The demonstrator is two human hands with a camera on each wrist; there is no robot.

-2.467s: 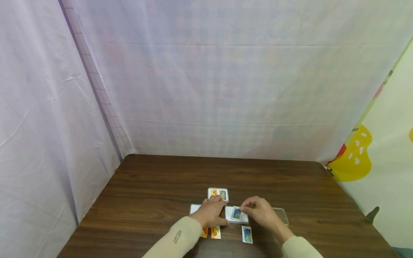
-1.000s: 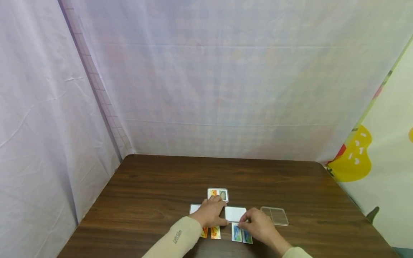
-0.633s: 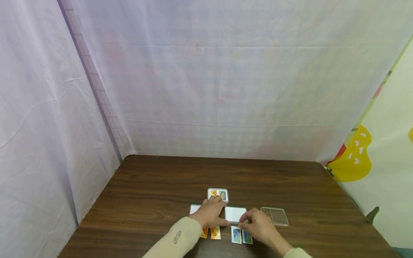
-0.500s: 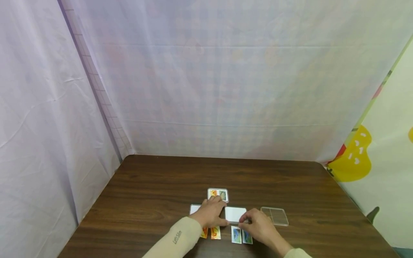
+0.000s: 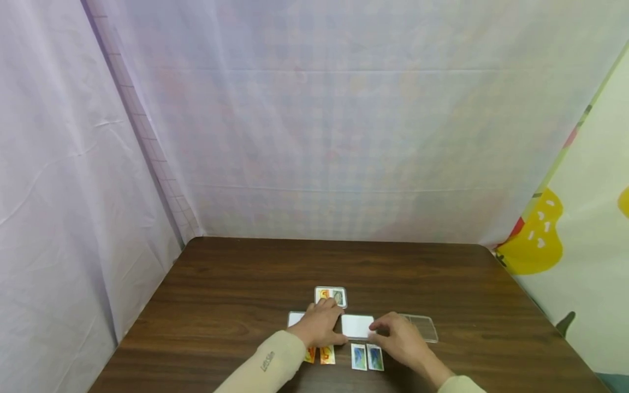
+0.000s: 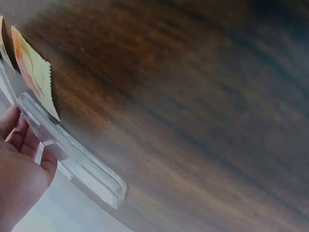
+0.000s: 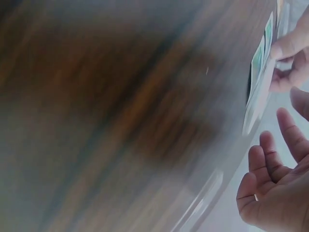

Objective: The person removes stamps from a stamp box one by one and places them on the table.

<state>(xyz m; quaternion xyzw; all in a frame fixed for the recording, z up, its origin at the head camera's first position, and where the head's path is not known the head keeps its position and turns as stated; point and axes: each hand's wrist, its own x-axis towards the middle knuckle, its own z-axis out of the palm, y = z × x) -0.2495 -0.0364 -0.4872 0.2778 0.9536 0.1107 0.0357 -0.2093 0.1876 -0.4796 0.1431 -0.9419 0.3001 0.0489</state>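
My left hand [image 5: 321, 323] rests with spread fingers across a clear plastic case [image 5: 295, 318] holding a white insert. Its thumb reaches the near left corner of a second white-filled case [image 5: 356, 326]. In the left wrist view the fingertips of that hand [image 6: 24, 179] touch the side of the clear case [image 6: 82, 154]. Loosely bent and holding nothing, my right hand [image 5: 400, 335] hovers at the second case's right edge. Just below lie two blue-green postage stamps, one [image 5: 358, 357] left of the other [image 5: 375, 357]. Two orange stamps [image 5: 327, 355] lie below my left hand, one partly covered.
A filled case [image 5: 330, 287] with an orange and a greenish stamp stands beyond my left hand. To the right, partly behind my right hand, is an empty clear lid [image 5: 427, 327]. The brown wooden table [image 5: 236, 278] ends at a pale curtain [image 5: 334, 136].
My right hand has set a blue-green stamp down beside the matching one, then let go and drawn slightly up and right. The left hand stays in place.
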